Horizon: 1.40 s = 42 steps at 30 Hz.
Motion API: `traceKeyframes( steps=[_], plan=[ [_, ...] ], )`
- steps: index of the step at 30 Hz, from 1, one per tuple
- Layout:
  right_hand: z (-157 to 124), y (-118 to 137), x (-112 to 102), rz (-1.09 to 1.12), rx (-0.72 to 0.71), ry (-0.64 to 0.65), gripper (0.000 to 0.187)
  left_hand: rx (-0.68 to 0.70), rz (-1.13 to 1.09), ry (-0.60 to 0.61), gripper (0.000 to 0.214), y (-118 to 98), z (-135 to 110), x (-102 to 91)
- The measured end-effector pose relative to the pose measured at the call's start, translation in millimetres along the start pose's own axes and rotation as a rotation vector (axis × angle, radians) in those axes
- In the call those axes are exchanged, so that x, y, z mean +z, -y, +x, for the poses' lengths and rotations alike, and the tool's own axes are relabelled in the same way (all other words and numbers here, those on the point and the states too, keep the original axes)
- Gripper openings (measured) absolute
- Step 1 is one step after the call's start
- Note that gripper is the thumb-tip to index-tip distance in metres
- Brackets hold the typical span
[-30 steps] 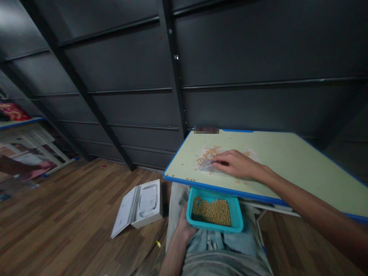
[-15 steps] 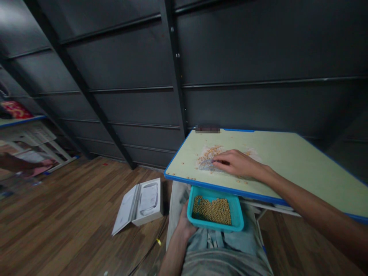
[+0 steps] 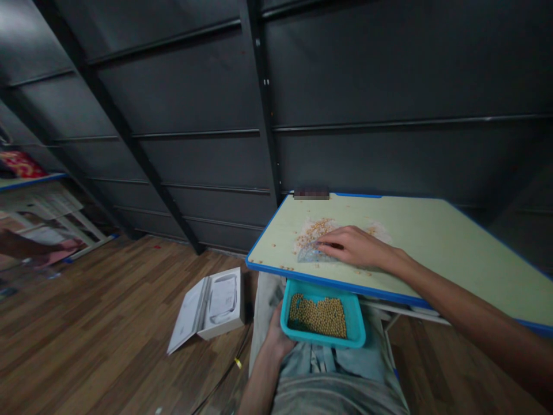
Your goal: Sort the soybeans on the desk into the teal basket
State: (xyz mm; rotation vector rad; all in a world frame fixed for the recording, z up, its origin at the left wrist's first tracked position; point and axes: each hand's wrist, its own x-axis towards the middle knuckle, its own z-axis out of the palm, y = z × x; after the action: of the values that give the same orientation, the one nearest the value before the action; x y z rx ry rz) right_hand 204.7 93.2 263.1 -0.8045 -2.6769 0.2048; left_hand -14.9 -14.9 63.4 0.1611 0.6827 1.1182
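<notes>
My left hand [image 3: 280, 337] grips the left side of a turquoise plastic tray [image 3: 356, 333], which rests over my lap below the table edge. Inside lie many small round golden beads [image 3: 322, 317], heaped unevenly. On the pale table my right hand [image 3: 352, 245] is closed, its fingertips pinching a clear, flat plastic piece [image 3: 307, 253] whose exact kind I cannot make out. Just beyond the fingers, loose beads [image 3: 322, 226] are scattered over a whitish patch. A few stray beads [image 3: 287, 268] sit along the front edge.
The pale green table [image 3: 440, 242] has a blue rim and stands against a dark panelled wall [image 3: 389, 69]. An open white box [image 3: 224, 300] lies on the wooden floor, near a cable [image 3: 224, 377]. Another person's arm [image 3: 30, 245] shows at far left, beside another table [image 3: 34, 181].
My right hand and the clear plastic piece have shifted very slightly on the table, with the plastic now lying lower and flatter. My left hand and the tray stay almost in place.
</notes>
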Motion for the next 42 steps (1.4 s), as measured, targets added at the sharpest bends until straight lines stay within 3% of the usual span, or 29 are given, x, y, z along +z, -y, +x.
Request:
traceKeyframes(
  steps=[6, 21, 32, 42],
  plan=[
    [-0.8, 0.6, 0.7, 0.008, -0.005, -0.008, 0.032, -0.002, 0.013, -0.015, 0.045, -0.7, -2.1, 3.3],
    [-1.0, 2.2, -0.6, 0.04, -0.027, -0.016, 0.032, 0.007, 0.01, -0.026, 0.036, 0.1, 1.8, -1.8],
    [-0.1, 8.5, -4.9, 0.189, 0.031, 0.003, 0.03, 0.024, 0.024, -0.021, 0.032, 0.4, 2.6, -4.1],
    [-1.3, 12.5, -5.7, 0.345, -0.087, 0.092, 0.027, 0.011, 0.036, -0.013, 0.039, 1.2, 3.7, -4.9]
  ],
)
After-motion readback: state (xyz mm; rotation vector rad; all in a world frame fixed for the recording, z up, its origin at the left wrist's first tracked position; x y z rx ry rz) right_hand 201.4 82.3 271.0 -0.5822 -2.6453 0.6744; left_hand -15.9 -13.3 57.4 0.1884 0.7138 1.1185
